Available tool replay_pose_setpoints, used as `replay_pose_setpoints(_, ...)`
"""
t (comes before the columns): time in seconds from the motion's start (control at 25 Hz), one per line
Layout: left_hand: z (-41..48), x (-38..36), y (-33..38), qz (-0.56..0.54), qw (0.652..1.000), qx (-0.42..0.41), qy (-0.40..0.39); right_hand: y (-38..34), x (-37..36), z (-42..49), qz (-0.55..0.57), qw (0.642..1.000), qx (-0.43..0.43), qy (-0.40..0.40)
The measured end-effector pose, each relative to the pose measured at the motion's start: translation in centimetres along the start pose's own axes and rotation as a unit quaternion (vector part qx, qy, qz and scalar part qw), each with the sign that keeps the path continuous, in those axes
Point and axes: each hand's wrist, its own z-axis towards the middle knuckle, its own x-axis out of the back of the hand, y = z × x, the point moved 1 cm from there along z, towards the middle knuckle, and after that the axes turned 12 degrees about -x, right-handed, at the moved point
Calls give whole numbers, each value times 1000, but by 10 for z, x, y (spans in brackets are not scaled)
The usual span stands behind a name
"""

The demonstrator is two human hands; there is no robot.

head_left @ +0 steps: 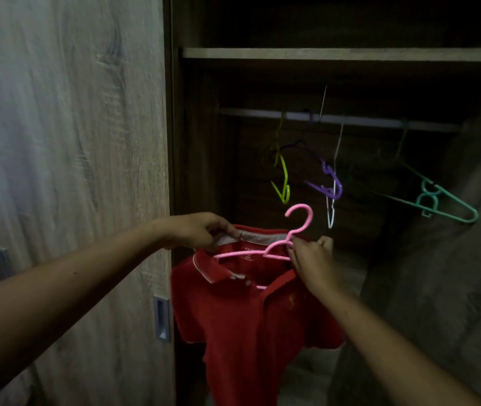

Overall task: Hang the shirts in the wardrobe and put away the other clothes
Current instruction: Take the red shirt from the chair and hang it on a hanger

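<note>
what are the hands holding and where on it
The left hand pinches the red shirt at the back of its collar; the right hand grips the pink hanger beside its neck.

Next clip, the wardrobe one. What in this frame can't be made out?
Head view:
The pink plastic hanger: its right end is hidden by the right hand and red polo shirt.
Shirt hem: cut off by the bottom edge.
Space above the wooden shelf: too dark.
Hooks of the empty hangers on the metal rail: lost in shadow.

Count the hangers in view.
5. Pink hanger in the red shirt, held by the right hand; yellow hanger, purple hanger, white hanger and teal hanger on the rail, left to right. Shadows may hide more.
</note>
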Motion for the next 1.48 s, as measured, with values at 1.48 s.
replay_pose_setpoints(1.48,10,-13,-80,106,903,-183,374,71,123,4,438,813,-87,-373)
